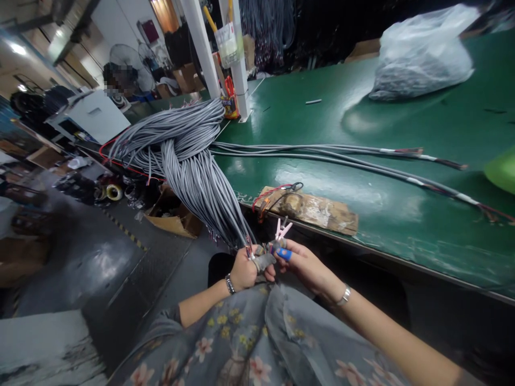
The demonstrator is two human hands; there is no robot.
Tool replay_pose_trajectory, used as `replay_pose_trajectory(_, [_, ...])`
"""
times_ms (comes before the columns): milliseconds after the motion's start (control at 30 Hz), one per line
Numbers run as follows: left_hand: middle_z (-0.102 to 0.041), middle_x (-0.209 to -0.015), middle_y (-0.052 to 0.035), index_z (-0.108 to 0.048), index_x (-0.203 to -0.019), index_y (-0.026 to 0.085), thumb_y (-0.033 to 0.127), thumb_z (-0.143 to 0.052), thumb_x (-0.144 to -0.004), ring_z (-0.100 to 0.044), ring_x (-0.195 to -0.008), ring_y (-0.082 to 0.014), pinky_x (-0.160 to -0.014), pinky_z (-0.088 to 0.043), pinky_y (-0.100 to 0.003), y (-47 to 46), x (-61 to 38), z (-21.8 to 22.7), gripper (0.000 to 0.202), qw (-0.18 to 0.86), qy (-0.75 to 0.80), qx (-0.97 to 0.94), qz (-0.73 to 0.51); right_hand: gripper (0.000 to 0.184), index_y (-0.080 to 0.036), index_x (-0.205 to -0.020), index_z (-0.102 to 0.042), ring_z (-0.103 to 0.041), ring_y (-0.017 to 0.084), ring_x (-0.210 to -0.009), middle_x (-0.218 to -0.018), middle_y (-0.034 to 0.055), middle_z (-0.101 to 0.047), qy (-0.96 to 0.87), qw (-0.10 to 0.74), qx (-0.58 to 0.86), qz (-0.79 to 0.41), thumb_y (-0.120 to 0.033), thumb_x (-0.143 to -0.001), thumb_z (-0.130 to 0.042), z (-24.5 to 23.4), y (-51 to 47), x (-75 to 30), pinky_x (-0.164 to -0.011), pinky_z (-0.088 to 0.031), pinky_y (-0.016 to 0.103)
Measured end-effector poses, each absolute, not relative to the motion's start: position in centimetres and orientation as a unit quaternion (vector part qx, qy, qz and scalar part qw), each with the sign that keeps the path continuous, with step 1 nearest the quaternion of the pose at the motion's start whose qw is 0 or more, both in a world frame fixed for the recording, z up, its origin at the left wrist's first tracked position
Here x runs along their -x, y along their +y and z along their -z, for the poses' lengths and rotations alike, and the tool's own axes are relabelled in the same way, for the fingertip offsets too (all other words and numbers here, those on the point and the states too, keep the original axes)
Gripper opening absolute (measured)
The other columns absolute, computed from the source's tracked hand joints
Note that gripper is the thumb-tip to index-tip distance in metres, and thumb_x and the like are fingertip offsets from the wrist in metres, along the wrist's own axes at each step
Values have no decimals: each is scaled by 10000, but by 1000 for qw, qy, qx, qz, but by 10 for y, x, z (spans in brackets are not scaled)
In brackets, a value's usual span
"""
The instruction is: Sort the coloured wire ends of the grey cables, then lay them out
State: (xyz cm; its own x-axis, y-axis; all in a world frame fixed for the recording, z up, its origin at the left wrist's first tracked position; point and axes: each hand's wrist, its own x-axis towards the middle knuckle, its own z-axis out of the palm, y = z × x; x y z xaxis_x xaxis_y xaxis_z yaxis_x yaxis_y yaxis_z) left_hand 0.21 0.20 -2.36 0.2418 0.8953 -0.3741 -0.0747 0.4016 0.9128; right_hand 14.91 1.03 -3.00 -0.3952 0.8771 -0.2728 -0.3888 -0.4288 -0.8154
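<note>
A thick bundle of grey cables (201, 177) drapes over the bench edge, and its lower ends hang down toward my hands. My left hand (247, 269), with grey coverings on some fingers, is closed around a cable end where coloured wires show. Close beside it, my right hand (300, 262) pinches at the thin wires; a blue wrap and a grey covering are on its fingers. The wires between the fingertips are small and partly hidden. Just beyond the fingertips a pale pink clip (282, 229) stands at the bench edge.
A wooden board (317, 212) with red and black leads lies along the front of the green bench (281, 123). Several grey cables (341, 153) with stripped ends stretch right. A plastic bag (424, 56) sits at the back, a white post (240, 80) stands mid-bench, and a cardboard box (177, 220) is below.
</note>
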Motion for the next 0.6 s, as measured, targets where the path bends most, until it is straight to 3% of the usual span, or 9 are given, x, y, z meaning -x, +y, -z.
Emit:
replay_pose_trajectory(133, [-570, -436, -26, -553, -537, 136, 557, -767, -554, -532, -376, -120, -393, -409, -211, 2, -4, 16, 472, 662, 514, -423, -343, 424, -184, -754, -516, -557, 154, -462, -485, -11, -584, -376, 395, 339, -767, -529, -654, -740, 24, 11, -147, -489, -347, 274])
replay_pose_trajectory(600, [-577, -444, -14, -548, -567, 147, 525, -732, -614, -498, -336, -99, -377, -380, -202, 1, -7, 35, 423, 637, 532, -346, -438, 449, -193, -673, -479, -523, 132, -471, -527, -7, -590, -309, 438, 355, -766, -516, -603, -783, 20, 4, -139, -525, -407, 297])
